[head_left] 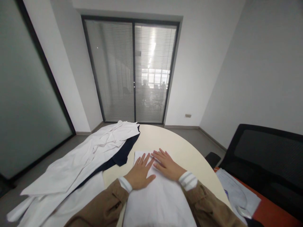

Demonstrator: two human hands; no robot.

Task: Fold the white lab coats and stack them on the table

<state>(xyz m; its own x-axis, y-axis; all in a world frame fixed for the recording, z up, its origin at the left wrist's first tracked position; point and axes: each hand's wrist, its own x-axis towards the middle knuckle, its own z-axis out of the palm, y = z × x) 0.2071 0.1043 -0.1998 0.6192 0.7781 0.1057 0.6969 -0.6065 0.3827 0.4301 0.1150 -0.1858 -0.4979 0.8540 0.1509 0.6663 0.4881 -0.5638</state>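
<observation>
A folded white cloth garment (158,201) lies lengthwise on the round cream table (189,157) in front of me. My left hand (141,172) rests flat on its far left part, fingers spread. Beside it, my right hand (167,164) also presses flat on the cloth near its far end, palm down. The fingertips of both hands come close together at the middle. Neither hand grips anything. Which kind of garment this is cannot be made out from the folded shape.
At the left, white garments (78,160) lie in a pile with a dark navy one (121,154) among them, hanging over the table's edge. On the right stands a black mesh chair (272,151) with papers (236,189) on its orange seat. Glass doors (134,72) are behind.
</observation>
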